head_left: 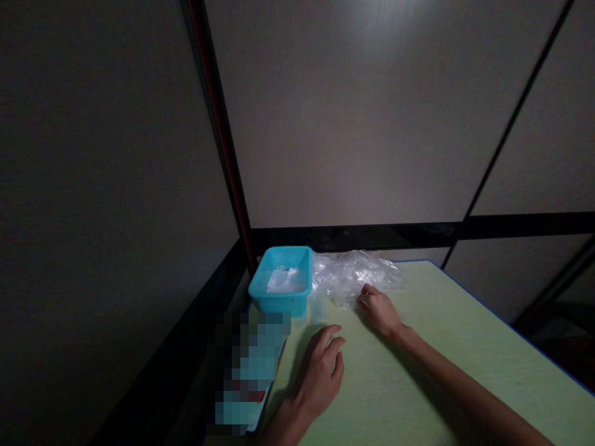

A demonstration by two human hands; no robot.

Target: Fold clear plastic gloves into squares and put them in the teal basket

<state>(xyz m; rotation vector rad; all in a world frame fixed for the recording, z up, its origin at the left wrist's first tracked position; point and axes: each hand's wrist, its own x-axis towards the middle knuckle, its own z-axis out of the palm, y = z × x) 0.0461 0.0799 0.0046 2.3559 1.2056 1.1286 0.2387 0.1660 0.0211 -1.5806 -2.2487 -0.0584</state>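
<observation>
My left hand [320, 371] is over the near part of the green tabletop, fingers bent and apart, with nothing in it. My right hand [380, 313] is farther forward, its fingers curled together at the front edge of a crumpled clear plastic sheet or bag [357, 272]. Whether anything is pinched between those fingertips is hidden. Left of the plastic stands a turquoise plastic basin [282, 303], with white and clear flat pieces [283, 280] inside. A faint bluish translucent piece [318, 308] lies on the table just right of the basin.
A blurred-out, pixelated flat turquoise item [255, 365] lies along the table's left edge, beside my left forearm. The green table [465, 347] has a blue rim and meets wall panels [353, 124] behind it. A dark wall [116, 186] closes off the left.
</observation>
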